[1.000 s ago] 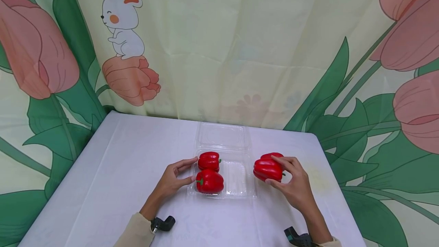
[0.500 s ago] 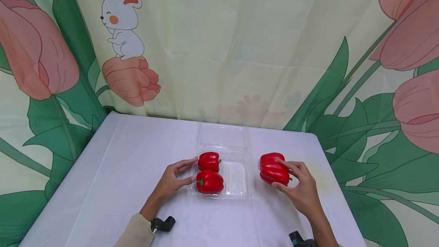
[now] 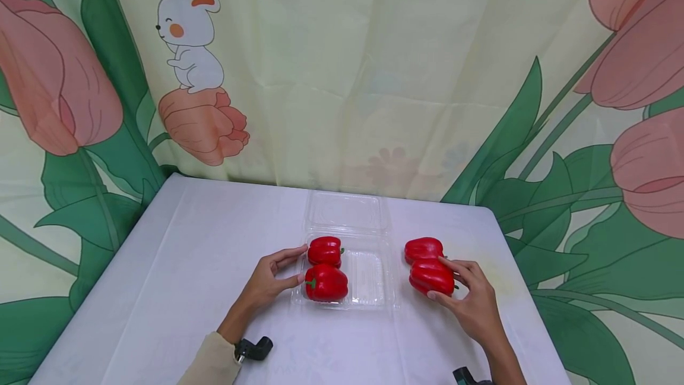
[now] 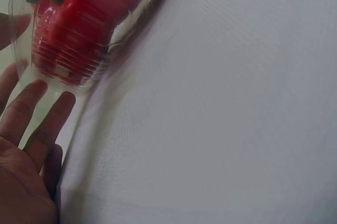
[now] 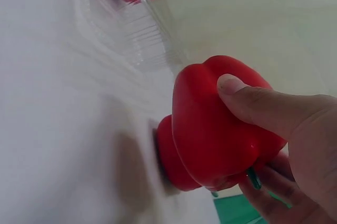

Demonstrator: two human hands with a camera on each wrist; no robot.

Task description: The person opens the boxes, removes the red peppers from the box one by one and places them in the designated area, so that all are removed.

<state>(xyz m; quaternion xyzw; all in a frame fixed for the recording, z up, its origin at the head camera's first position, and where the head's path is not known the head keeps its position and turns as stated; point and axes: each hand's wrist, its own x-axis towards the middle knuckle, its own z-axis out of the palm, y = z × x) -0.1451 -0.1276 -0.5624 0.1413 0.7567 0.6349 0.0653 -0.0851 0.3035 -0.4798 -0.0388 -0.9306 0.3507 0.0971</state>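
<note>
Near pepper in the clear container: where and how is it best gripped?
The near pepper is probably best taken by its rounded right end, from above and the right: its stem points left, another pepper crowds behind, and the container has bare floor on the right.

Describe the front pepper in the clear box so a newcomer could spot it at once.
In the head view, an open clear box sits on the white table. Along its left side lie the rear pepper and the front pepper, both red. The front one's green stem shows at its left end, the rear one's at its right.
</note>
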